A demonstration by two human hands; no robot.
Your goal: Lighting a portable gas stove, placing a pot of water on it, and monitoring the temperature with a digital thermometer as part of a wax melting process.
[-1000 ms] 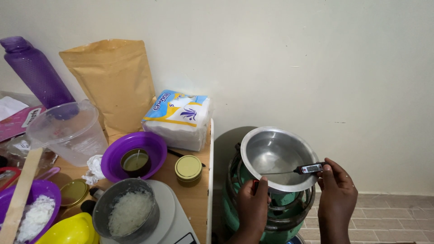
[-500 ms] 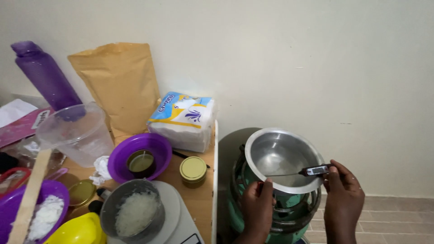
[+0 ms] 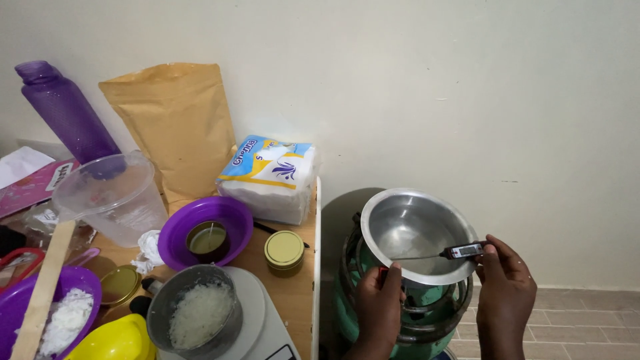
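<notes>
Starting at the left of the frame, the tabletop [image 3: 293, 293] is pretty crowded: purple bottle [image 3: 67, 110], clear jug [image 3: 110, 197], brown pouch [image 3: 177, 127], purple bowl [image 3: 207, 230] and a metal pot of white flakes [image 3: 197, 313] on a scale [image 3: 263, 327]. Lower right, a steel bowl [image 3: 417, 233] sits on a green gas burner [image 3: 400, 313]. The left hand [image 3: 379, 308] grips the bowl's near rim. The right hand [image 3: 507, 290] pinches a probe thermometer [image 3: 460, 251], its thin stem reaching into the bowl.
</notes>
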